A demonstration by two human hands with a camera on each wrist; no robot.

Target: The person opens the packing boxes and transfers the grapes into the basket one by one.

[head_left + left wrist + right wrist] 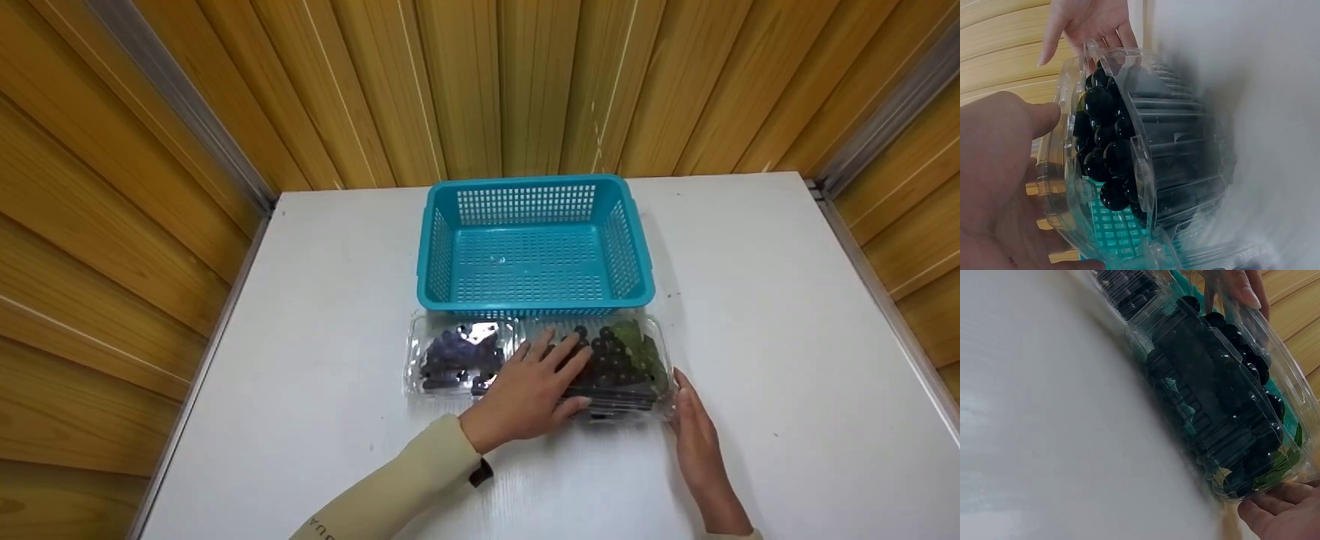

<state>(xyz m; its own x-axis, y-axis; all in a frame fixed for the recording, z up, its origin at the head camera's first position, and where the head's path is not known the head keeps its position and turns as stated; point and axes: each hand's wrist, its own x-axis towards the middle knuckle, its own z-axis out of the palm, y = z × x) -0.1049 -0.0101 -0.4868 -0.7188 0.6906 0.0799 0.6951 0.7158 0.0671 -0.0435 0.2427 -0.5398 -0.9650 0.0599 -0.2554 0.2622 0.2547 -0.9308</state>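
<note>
Two clear plastic clamshell boxes of dark grapes lie end to end on the white table. Across the lid of the right box [630,405], my left hand [529,397] rests palm down with its fingers spread. My right hand [697,442] touches that box's right end with nearly straight fingers. Black grapes [1103,135] and green leaves [1278,467] show through its plastic. The left box [450,360] sits beside my left hand, partly covered by it in the head view.
Right behind the boxes stands a teal plastic basket [536,306] with perforated sides and nothing in it. Wood-patterned panels [525,90] wall the white table [315,337] at the back and both sides. A small dark object [481,473] shows under the left wrist.
</note>
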